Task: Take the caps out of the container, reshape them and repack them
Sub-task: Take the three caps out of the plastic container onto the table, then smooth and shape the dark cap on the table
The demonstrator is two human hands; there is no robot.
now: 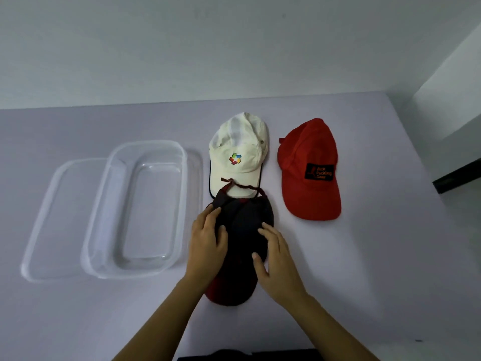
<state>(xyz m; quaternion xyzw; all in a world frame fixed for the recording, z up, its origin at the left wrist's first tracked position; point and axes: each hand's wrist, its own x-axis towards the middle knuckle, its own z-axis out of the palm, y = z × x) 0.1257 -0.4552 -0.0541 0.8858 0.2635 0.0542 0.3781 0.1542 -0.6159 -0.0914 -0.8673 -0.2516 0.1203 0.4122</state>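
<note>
Dark cap point(242, 246) lies on your surface point(364, 256) beside the clear container point(141, 204); your left hand point(207, 243) and right hand point(277, 256) press flat on its sides, fingers open, gripping nothing.

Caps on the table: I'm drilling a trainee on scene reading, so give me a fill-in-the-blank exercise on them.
1. Both hands, left hand and right hand, rest on the ____ cap.
2. The clear container holds ____ caps.
3. The red cap lies to the right of the ____ cap.

Missing words: dark; no; white
</note>
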